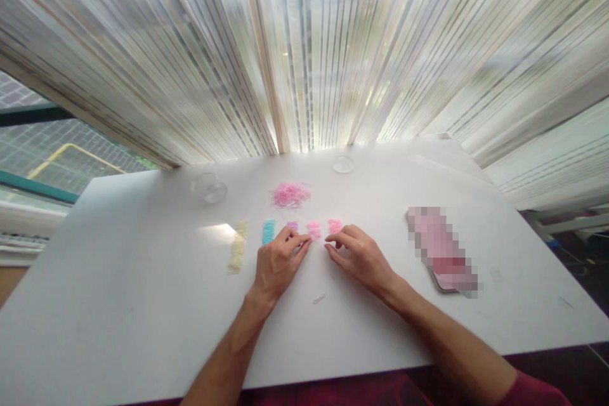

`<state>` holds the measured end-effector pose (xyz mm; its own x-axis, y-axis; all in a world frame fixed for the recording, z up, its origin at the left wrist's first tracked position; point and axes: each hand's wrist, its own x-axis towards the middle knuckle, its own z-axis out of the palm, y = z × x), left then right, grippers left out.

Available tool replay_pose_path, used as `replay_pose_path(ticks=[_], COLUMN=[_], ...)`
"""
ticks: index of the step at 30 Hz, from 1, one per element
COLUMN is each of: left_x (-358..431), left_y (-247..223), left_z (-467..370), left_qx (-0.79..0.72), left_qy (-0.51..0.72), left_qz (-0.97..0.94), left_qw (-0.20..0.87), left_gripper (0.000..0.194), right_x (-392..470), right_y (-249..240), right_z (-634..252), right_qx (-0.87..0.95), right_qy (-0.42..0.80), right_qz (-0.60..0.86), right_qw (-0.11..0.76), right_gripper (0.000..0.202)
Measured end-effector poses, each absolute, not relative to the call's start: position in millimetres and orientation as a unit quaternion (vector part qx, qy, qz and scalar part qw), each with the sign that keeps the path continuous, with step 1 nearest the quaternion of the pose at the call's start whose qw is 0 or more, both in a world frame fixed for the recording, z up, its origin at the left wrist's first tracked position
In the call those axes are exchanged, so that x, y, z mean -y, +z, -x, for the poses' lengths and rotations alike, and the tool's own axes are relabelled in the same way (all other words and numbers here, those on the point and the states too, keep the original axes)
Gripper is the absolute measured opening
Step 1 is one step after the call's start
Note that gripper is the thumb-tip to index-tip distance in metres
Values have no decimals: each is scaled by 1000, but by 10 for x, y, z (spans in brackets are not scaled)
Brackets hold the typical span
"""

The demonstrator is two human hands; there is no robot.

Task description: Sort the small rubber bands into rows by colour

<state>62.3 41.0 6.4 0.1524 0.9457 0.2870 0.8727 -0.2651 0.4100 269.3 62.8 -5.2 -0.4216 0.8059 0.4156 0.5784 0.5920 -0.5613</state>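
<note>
My left hand (280, 261) is over the table with thumb and forefinger pinched at the lower edge of a light pink row (314, 230) of small thin pieces. Whatever is in the pinch is too small to make out. To the right, my right hand (360, 255) has its thumb and forefinger apart, just below a coral-pink row (335, 226). A purple row (292, 226) is partly covered by my left hand. Further left lie a blue row (269, 231) and a longer pale yellow row (238, 247). Behind them sits a loose pink heap (290, 195) of similar pieces.
One small pale pin-like piece (319, 299) lies nearer me on the white table (157, 304). Two clear round containers or lids, one at left (210, 189) and one at right (343, 164), stand toward the back. A phone-shaped object (442, 250), blurred out, lies right. Striped curtains (295, 51) hang behind.
</note>
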Motion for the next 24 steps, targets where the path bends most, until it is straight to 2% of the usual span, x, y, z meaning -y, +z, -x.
replay_pose_path(ticks=[9,14,24], left_x=[-333,-281,-274], left_y=[145,198,159], left_z=[-332,-156,-279], left_qx=[-644,-680,-686], left_qy=[259,225,202], left_qz=[-715,-690,-688], left_qw=[84,106,125], left_gripper=[14,13,11], right_x=[-602,-578,-517], right_y=[-21,30,123], right_z=[-2688,-2684,-2697], right_qx=[822,830,895], right_qy=[181,204,326], right_qz=[425,405,246], right_qw=[332,325,179], right_gripper=[8,11,14])
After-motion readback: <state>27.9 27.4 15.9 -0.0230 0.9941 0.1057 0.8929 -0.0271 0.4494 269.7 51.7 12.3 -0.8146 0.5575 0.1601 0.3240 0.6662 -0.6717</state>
